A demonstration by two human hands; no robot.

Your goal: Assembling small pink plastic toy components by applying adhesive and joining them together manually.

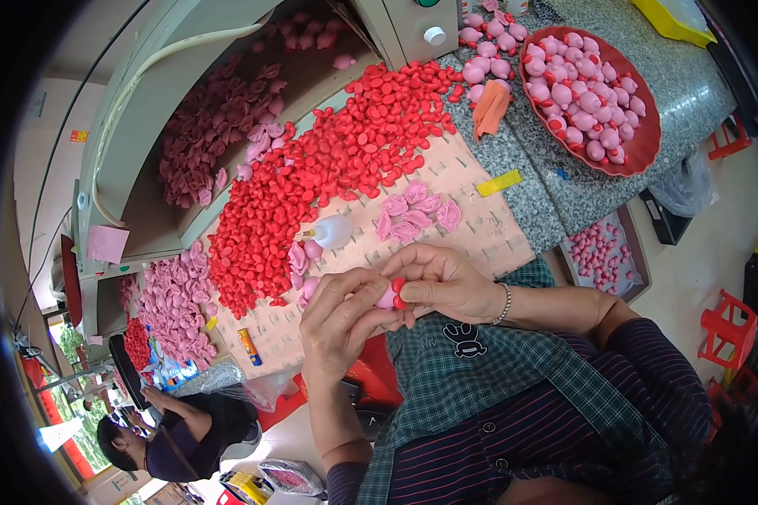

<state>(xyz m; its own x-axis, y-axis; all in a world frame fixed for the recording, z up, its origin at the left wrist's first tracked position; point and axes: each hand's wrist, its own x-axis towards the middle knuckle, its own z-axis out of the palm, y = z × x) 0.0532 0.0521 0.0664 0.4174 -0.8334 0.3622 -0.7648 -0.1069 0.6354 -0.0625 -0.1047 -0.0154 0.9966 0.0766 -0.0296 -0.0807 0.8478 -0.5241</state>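
Observation:
Just off the board's near edge, both hands meet around a small pink rounded toy piece (387, 298) with red parts (398, 286) on its side. My left hand (341, 313) pinches the pink body between its fingers. The thumb of my right hand (446, 284) presses against the red parts, its fingers closed round the piece's far side. Fingers hide much of the piece. Beyond the hands lie several folded pink pieces (416, 210) and a white squeeze bottle (333, 232) on its side. Pink ball-shaped pieces (312, 250) sit left of the bottle.
A large heap of red oval pieces (337, 160) covers the peach board's far side. Folded pink pieces (174, 303) pile up at left. A red bowl (646, 139) of finished-looking pink pieces stands at right, near an orange cloth (490, 109). Another person (189, 433) works at lower left.

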